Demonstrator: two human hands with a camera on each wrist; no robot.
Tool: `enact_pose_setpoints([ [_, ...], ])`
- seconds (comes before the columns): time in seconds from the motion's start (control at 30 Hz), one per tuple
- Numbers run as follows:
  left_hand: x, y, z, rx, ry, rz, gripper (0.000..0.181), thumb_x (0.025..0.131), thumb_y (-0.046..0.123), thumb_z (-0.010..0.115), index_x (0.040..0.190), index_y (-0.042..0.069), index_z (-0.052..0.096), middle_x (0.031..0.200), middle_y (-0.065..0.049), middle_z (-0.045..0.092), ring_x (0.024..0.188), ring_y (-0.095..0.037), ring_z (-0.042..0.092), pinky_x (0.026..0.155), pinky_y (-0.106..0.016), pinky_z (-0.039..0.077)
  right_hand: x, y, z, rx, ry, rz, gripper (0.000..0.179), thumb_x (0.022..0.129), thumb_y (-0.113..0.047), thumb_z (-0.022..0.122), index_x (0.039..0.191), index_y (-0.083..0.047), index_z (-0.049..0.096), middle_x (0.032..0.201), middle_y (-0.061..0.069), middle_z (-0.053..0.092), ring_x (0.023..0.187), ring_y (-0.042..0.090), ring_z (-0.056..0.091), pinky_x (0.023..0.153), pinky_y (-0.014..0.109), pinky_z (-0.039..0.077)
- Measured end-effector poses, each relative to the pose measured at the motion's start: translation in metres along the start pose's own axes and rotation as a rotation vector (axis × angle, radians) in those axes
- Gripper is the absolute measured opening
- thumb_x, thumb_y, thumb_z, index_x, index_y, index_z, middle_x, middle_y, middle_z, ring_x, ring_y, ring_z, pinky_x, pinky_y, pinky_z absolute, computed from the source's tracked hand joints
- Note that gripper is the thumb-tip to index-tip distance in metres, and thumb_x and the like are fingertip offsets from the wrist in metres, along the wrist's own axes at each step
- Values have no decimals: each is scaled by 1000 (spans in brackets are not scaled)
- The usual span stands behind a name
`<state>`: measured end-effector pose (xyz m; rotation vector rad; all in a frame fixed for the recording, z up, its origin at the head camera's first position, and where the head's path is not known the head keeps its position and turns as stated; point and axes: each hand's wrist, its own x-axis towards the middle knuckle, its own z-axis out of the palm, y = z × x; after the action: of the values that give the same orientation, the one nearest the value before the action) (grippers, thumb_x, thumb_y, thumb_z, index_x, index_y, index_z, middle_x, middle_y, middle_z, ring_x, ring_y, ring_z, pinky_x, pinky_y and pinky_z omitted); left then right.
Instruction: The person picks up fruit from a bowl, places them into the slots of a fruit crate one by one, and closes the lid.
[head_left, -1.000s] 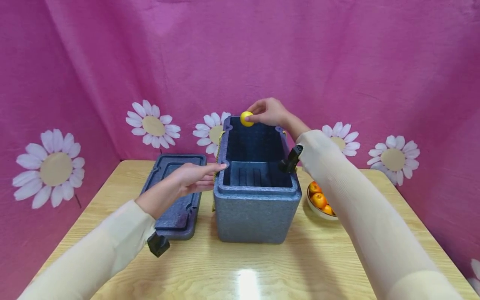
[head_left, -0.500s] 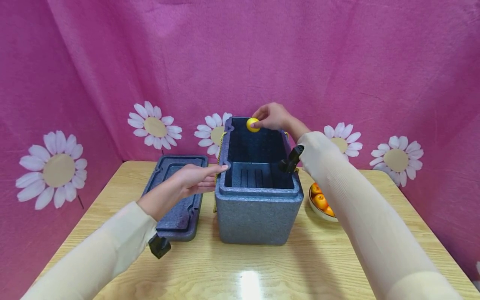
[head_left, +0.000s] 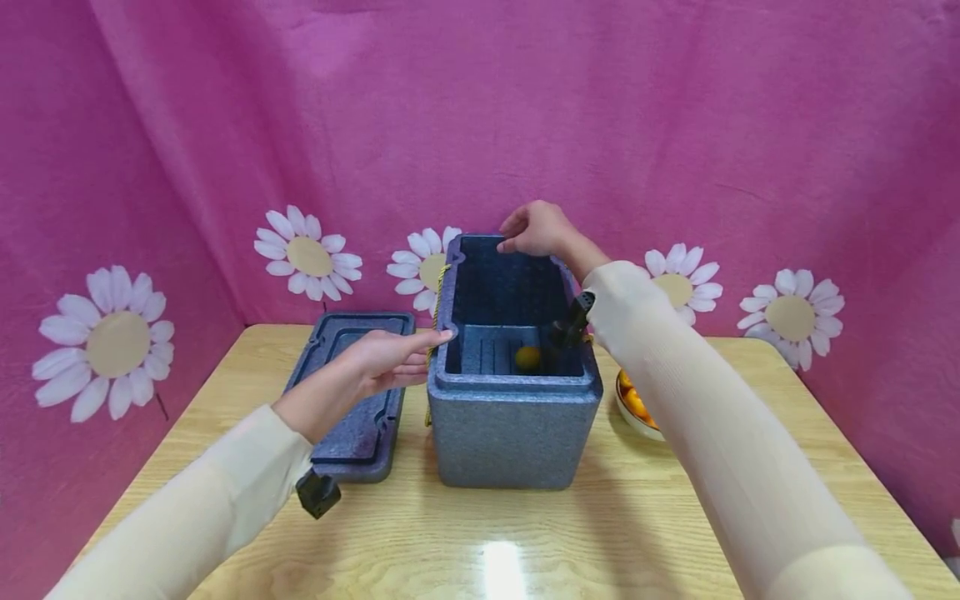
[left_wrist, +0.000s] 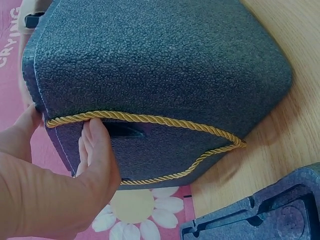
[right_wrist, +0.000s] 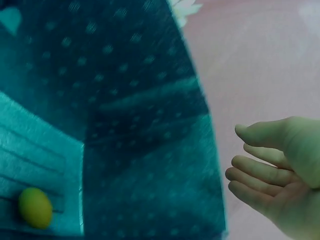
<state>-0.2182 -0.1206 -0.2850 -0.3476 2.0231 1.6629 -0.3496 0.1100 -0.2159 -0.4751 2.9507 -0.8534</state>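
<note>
A grey foam cooler box (head_left: 516, 442) stands uncovered on the table. On its ribbed floor lies a yellow lemon-like fruit (head_left: 527, 359), also visible in the right wrist view. My right hand (head_left: 536, 229) hovers over the box's far end, holding nothing; its fingers are relaxed and spread from the thumb in the right wrist view. My left hand (head_left: 390, 357) rests at the box's left side, thumb on the rim and nearly straight fingers touching the outer wall. In the left wrist view those fingertips touch the wall by a twisted yellow rope (left_wrist: 165, 120).
The matching lid (head_left: 352, 417) lies on the wooden table (head_left: 360, 542) left of the box. To the right, partly behind my right forearm, a white bowl (head_left: 637, 423) holds several orange fruits (head_left: 634, 402). A pink flowered cloth (head_left: 480, 100) hangs behind.
My right hand has let go of the yellow fruit, which has dropped from above the box's far end to its floor. The left hand has stayed put.
</note>
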Motion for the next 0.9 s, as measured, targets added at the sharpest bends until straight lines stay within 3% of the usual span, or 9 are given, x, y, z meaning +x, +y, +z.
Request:
enact_pose_setpoints([
  [0.2,1,-1,-3,3,8,1,84,86,46,68,146,-1,31,142,-18,50,127,-27,56,104,-36,50,-6,-26,-12,12,1,-51,38,88,-21,70,121,-3,64,124,15,66,116,27,63,103,38,51],
  [0.43,3,-2,-7,10,17,13,88,86,48,67,147,-2,28,144,-18,49,129,-28,54,106,-37,48,-29,-44,-29,-70,-17,-139,40,86,-23,71,121,-4,64,123,14,67,114,26,63,101,38,51],
  [0.63,1,-3,-9,14,28,10,89,85,48,68,147,-2,28,144,-18,49,128,-28,55,105,-36,49,-61,-35,-35,-114,4,-211,40,86,-20,72,121,-3,63,122,16,66,114,28,63,102,41,51],
  [0.9,-1,1,-11,28,27,16,89,85,49,67,148,-1,27,145,-17,48,129,-28,55,106,-36,48,-103,-5,-40,-121,58,-217,35,86,-16,72,117,-4,65,116,14,68,108,28,64,96,42,55],
])
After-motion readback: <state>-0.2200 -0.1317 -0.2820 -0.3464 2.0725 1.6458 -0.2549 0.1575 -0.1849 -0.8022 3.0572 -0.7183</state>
